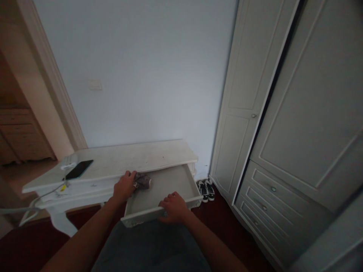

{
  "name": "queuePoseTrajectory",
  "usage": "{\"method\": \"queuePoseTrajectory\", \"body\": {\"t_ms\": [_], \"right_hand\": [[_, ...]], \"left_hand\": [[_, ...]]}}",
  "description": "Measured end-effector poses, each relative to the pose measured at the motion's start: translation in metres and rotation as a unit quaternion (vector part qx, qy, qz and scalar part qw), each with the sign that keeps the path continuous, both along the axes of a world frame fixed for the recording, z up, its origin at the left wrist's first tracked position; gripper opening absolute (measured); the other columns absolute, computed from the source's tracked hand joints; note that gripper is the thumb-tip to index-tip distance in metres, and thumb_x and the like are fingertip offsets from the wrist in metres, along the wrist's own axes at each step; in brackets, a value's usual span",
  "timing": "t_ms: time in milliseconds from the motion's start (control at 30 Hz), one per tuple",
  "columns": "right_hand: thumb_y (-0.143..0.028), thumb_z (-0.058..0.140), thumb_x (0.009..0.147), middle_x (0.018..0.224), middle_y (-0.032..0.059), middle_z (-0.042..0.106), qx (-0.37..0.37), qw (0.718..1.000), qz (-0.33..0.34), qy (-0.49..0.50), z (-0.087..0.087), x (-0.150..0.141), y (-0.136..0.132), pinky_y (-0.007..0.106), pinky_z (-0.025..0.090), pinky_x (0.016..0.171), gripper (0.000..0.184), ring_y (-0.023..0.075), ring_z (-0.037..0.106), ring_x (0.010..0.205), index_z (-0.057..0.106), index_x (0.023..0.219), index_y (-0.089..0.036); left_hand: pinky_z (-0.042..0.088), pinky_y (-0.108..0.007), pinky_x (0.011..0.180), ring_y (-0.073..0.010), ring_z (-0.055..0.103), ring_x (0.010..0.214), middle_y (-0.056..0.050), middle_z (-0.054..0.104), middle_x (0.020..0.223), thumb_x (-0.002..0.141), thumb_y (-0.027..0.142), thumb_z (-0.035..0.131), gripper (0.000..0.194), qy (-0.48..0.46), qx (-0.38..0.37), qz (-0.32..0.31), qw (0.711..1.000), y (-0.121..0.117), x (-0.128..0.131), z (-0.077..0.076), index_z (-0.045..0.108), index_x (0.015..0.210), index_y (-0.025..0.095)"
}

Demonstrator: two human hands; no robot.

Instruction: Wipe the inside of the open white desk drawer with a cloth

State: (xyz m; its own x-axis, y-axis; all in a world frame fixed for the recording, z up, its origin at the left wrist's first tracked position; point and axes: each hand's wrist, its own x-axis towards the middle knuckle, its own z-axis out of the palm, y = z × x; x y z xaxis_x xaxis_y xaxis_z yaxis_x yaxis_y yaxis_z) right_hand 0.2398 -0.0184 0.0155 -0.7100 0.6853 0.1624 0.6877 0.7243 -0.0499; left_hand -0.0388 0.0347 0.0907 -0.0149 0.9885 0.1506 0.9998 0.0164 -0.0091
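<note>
My left hand is closed around a small dark, patterned bundle, rolled up and pale at its right end. Hand and bundle are over the left side of a pulled-out white drawer. The bundle's exact kind does not show. My right hand grips the drawer's front panel, with its fingers hooked over the top edge. Behind the drawer is the white table that it slides out of, against the wall. The drawer's bare bottom shows to the right of the bundle.
A dark phone lies on the table's left end, with a white object and a cable near it. Black-and-white sneakers stand on the dark red floor right of the table. A tall white wardrobe lines the right side.
</note>
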Motion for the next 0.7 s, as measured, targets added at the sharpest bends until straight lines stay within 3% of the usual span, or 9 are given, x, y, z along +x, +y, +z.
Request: {"method": "queuePoseTrajectory", "body": {"t_ms": [67, 133, 200, 267, 400, 500, 600, 700], "right_hand": [[-0.070, 0.068, 0.087, 0.105, 0.0076, 0.077, 0.003, 1.000, 0.001, 0.000, 0.000, 0.000, 0.000, 0.041, 0.040, 0.096, 0.057, 0.0279, 0.067, 0.103, 0.069, 0.119, -0.024], [-0.069, 0.067, 0.087, 0.106, 0.0080, 0.077, 0.003, 1.000, 0.000, -0.001, 0.001, 0.000, -0.001, 0.041, 0.040, 0.095, 0.056, 0.0280, 0.067, 0.104, 0.069, 0.118, -0.023], [-0.069, 0.066, 0.088, 0.106, 0.0085, 0.077, 0.000, 1.000, -0.001, -0.001, 0.003, 0.000, -0.003, 0.041, 0.040, 0.095, 0.055, 0.0282, 0.067, 0.104, 0.070, 0.117, -0.022], [-0.068, 0.067, 0.088, 0.106, 0.0085, 0.077, -0.003, 1.000, -0.004, 0.001, 0.006, -0.001, -0.003, 0.042, 0.040, 0.095, 0.054, 0.0282, 0.067, 0.104, 0.070, 0.116, -0.022], [-0.068, 0.069, 0.086, 0.106, 0.0083, 0.077, -0.007, 1.000, -0.010, 0.005, 0.007, -0.002, -0.004, 0.042, 0.040, 0.096, 0.053, 0.0284, 0.067, 0.104, 0.070, 0.116, -0.023], [-0.068, 0.068, 0.087, 0.107, 0.0081, 0.077, -0.009, 1.000, -0.008, 0.002, 0.006, -0.002, -0.004, 0.042, 0.040, 0.096, 0.054, 0.0282, 0.067, 0.105, 0.070, 0.117, -0.023], [-0.069, 0.067, 0.088, 0.105, 0.0079, 0.077, -0.008, 1.000, -0.008, -0.004, 0.006, -0.001, -0.004, 0.041, 0.040, 0.095, 0.054, 0.0278, 0.067, 0.104, 0.070, 0.117, -0.023], [-0.068, 0.067, 0.089, 0.105, 0.0076, 0.076, -0.005, 1.000, -0.006, -0.004, 0.006, 0.000, -0.005, 0.040, 0.041, 0.094, 0.054, 0.0270, 0.068, 0.103, 0.069, 0.117, -0.023]], "left_hand": [[0.055, -0.039, 0.088, -0.0275, 0.068, 0.111, -0.014, 0.058, 0.142, 0.090, 0.027, 0.057, 0.053, -0.012, -0.027, -0.030, 0.999, 0.000, -0.008, 0.004, 0.053, 0.142, 0.027], [0.055, -0.039, 0.096, -0.0281, 0.069, 0.114, -0.011, 0.064, 0.139, 0.079, 0.028, 0.070, 0.057, -0.026, -0.105, -0.092, 0.990, -0.001, -0.018, 0.011, 0.061, 0.135, 0.027], [0.055, -0.037, 0.099, -0.0275, 0.070, 0.114, -0.005, 0.074, 0.126, 0.067, 0.025, 0.078, 0.055, -0.034, -0.220, -0.170, 0.960, -0.002, -0.026, 0.021, 0.070, 0.121, 0.028], [0.057, -0.034, 0.096, -0.0262, 0.072, 0.110, 0.000, 0.079, 0.113, 0.060, 0.023, 0.080, 0.048, -0.032, -0.288, -0.216, 0.933, -0.004, -0.028, 0.027, 0.074, 0.108, 0.028], [0.056, -0.034, 0.092, -0.0283, 0.072, 0.112, -0.004, 0.078, 0.117, 0.066, 0.028, 0.079, 0.045, -0.003, -0.199, -0.162, 0.966, -0.005, -0.019, 0.022, 0.074, 0.111, 0.030], [0.055, -0.038, 0.093, -0.0309, 0.069, 0.120, -0.012, 0.067, 0.136, 0.085, 0.031, 0.064, 0.048, 0.002, -0.109, -0.088, 0.990, -0.003, -0.009, 0.009, 0.064, 0.133, 0.030], [0.056, -0.040, 0.088, -0.0312, 0.068, 0.120, -0.016, 0.059, 0.143, 0.093, 0.026, 0.048, 0.055, -0.007, -0.022, -0.014, 1.000, -0.001, -0.004, 0.000, 0.050, 0.147, 0.026], [0.056, -0.043, 0.092, -0.0313, 0.068, 0.118, -0.017, 0.061, 0.142, 0.091, 0.027, 0.054, 0.054, -0.030, -0.075, -0.027, 0.996, 0.002, -0.008, 0.006, 0.054, 0.144, 0.023]]}}
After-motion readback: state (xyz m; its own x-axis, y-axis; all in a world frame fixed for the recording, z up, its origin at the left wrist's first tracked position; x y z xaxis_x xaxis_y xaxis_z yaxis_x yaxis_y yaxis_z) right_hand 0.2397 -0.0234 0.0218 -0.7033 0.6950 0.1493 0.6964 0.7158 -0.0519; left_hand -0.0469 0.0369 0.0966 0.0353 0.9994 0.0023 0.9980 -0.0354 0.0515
